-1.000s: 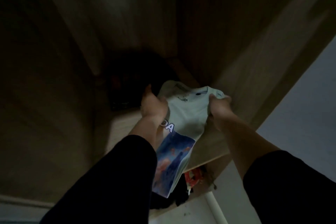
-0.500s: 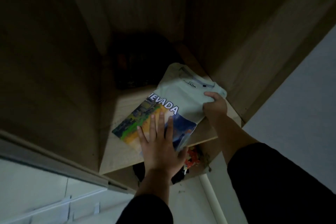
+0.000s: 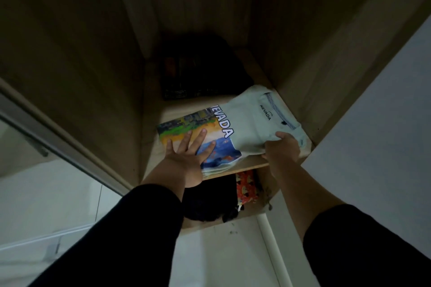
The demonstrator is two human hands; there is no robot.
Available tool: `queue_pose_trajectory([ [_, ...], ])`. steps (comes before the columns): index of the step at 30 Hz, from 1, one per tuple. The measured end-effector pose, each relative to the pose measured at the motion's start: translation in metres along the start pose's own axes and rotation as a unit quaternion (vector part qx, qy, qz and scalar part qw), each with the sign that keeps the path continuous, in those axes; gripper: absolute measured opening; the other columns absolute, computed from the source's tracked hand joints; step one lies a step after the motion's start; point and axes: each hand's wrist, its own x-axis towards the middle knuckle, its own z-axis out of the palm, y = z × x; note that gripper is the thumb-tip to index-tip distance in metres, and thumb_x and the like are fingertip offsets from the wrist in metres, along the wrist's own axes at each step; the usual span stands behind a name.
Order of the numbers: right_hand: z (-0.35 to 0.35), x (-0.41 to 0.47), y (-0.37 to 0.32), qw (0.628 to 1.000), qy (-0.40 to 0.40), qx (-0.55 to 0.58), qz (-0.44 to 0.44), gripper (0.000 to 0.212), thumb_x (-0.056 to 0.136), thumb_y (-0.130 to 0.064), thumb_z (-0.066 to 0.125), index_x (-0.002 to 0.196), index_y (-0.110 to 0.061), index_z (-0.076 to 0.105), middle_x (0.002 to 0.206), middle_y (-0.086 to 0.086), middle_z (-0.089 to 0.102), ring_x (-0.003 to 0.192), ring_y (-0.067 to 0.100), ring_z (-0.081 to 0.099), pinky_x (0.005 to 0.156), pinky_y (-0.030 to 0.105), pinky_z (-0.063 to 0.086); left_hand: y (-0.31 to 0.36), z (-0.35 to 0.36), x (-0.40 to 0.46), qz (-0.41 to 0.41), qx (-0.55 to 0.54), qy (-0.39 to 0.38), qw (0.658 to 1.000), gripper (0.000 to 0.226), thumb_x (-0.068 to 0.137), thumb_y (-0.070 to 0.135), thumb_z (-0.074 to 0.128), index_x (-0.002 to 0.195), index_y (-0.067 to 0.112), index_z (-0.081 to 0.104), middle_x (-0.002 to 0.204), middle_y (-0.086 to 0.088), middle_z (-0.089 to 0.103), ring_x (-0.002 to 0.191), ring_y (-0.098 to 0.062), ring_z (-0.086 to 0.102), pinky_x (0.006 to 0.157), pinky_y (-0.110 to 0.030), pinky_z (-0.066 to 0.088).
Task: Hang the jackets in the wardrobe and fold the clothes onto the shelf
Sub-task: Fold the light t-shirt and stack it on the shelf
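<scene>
- Head view: wardrobe (image 3: pixel 326 37) shelf (image 3: pixel 245 167) carries the folded T-shirt (image 3: pixel 247 128) at its front right corner.
- T-shirt looks soft, light, floppy — probably best held at both folded edges.
- Left hand (image 3: pixel 186 156) presses flat, fingers straight, on the print.
- Right hand (image 3: pixel 283 147) grips the shirt's front edge, fingers curled.

Dim and underexposed — the wardrobe (image 3: pixel 210 18) interior sinks into deep shadow, lit faintly from outside; wide-angle lines bend at edges.
</scene>
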Motion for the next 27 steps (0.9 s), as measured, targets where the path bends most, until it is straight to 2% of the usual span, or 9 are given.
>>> queue_pose_trajectory([
  [5, 0.007, -0.014, 0.000, 0.986, -0.080, 0.120, 0.087, 0.037, 0.097, -0.005, 0.043, 0.133, -0.013, 0.042, 0.129, 0.013, 0.053, 0.107, 0.028, 0.055, 0.092, 0.037, 0.051, -0.018, -0.002, -0.012, -0.041, 0.003, 0.000, 0.999, 0.081, 0.094, 0.008, 0.034, 0.146, 0.044, -0.018, 0.151, 0.007, -0.037, 0.143, -0.025, -0.029, 0.113, -0.062, -0.005],
  [8, 0.011, -0.027, -0.002, 0.992, -0.106, -0.036, 0.066, 0.035, 0.094, -0.004, 0.051, 0.122, -0.021, 0.039, 0.096, 0.016, 0.064, 0.075, 0.025, 0.065, 0.069, 0.036, 0.059, -0.025, 0.003, -0.015, -0.079, -0.054, -0.004, 0.995, 0.081, 0.095, 0.009, 0.035, 0.146, 0.044, -0.017, 0.152, 0.006, -0.036, 0.143, -0.025, -0.027, 0.112, -0.064, -0.003],
  [11, 0.009, -0.035, -0.008, 0.964, -0.071, -0.254, -0.045, 0.020, 0.091, -0.019, 0.049, 0.110, -0.011, 0.048, 0.085, 0.011, 0.059, 0.074, 0.026, 0.062, 0.067, 0.038, 0.056, -0.028, 0.006, -0.014, -0.091, -0.200, 0.041, 0.975, 0.069, 0.093, 0.023, 0.043, 0.148, 0.046, 0.006, 0.158, 0.010, -0.019, 0.147, -0.021, -0.018, 0.112, -0.062, 0.002],
  [13, 0.010, -0.031, -0.012, 0.921, 0.020, -0.348, -0.173, 0.025, 0.093, -0.026, 0.040, 0.099, -0.009, 0.057, 0.084, 0.010, 0.059, 0.078, 0.029, 0.058, 0.067, 0.033, 0.046, -0.029, 0.007, -0.008, -0.106, -0.270, 0.159, 0.944, 0.051, 0.093, 0.026, 0.042, 0.141, 0.039, 0.030, 0.159, 0.008, 0.005, 0.148, -0.018, -0.002, 0.116, -0.057, 0.006],
  [15, 0.018, -0.025, -0.017, 0.869, 0.119, -0.352, -0.326, 0.035, 0.093, -0.030, 0.031, 0.096, -0.012, 0.062, 0.079, 0.009, 0.061, 0.077, 0.029, 0.057, 0.065, 0.030, 0.041, -0.028, 0.009, 0.004, -0.119, -0.270, 0.258, 0.920, 0.043, 0.097, 0.027, 0.036, 0.139, 0.029, 0.035, 0.155, 0.001, 0.020, 0.146, -0.019, 0.011, 0.117, -0.054, 0.011],
  [18, 0.036, -0.005, -0.017, 0.807, 0.036, -0.419, -0.416, 0.063, 0.086, -0.047, 0.016, 0.131, -0.023, 0.053, 0.129, 0.014, 0.058, 0.122, 0.032, 0.048, 0.096, 0.045, 0.036, -0.030, 0.017, 0.022, -0.110, -0.243, 0.234, 0.935, 0.055, 0.100, 0.045, 0.021, 0.151, 0.026, 0.012, 0.161, -0.001, 0.005, 0.149, -0.020, -0.001, 0.119, -0.052, 0.003],
  [20, 0.042, 0.013, -0.008, 0.788, -0.084, -0.515, -0.327, 0.059, 0.093, -0.056, 0.009, 0.150, -0.039, 0.014, 0.161, 0.006, 0.012, 0.148, 0.028, 0.009, 0.114, 0.056, 0.008, -0.032, 0.029, 0.031, -0.107, -0.211, 0.205, 0.950, 0.065, 0.097, 0.057, 0.016, 0.152, 0.029, -0.003, 0.161, -0.001, -0.008, 0.148, -0.020, -0.011, 0.119, -0.052, -0.002],
  [22, 0.045, 0.028, 0.003, 0.778, -0.121, -0.545, -0.287, 0.053, 0.096, -0.056, 0.007, 0.147, -0.047, -0.004, 0.162, 0.000, -0.009, 0.148, 0.025, -0.010, 0.113, 0.060, -0.007, -0.031, 0.041, 0.036, -0.115, -0.190, 0.218, 0.950, 0.072, 0.093, 0.064, 0.016, 0.151, 0.031, -0.010, 0.160, -0.002, -0.013, 0.148, -0.020, -0.014, 0.119, -0.050, -0.003],
  [27, 0.053, 0.043, -0.003, 0.768, -0.102, -0.551, -0.309, 0.052, 0.096, -0.057, 0.006, 0.147, -0.049, -0.003, 0.162, -0.003, -0.008, 0.148, 0.024, -0.009, 0.113, 0.061, -0.008, -0.029, 0.040, 0.049, -0.139, -0.171, 0.230, 0.948, 0.077, 0.089, 0.070, 0.017, 0.151, 0.032, -0.010, 0.161, -0.002, -0.011, 0.148, -0.021, -0.012, 0.119, -0.049, -0.001],
])
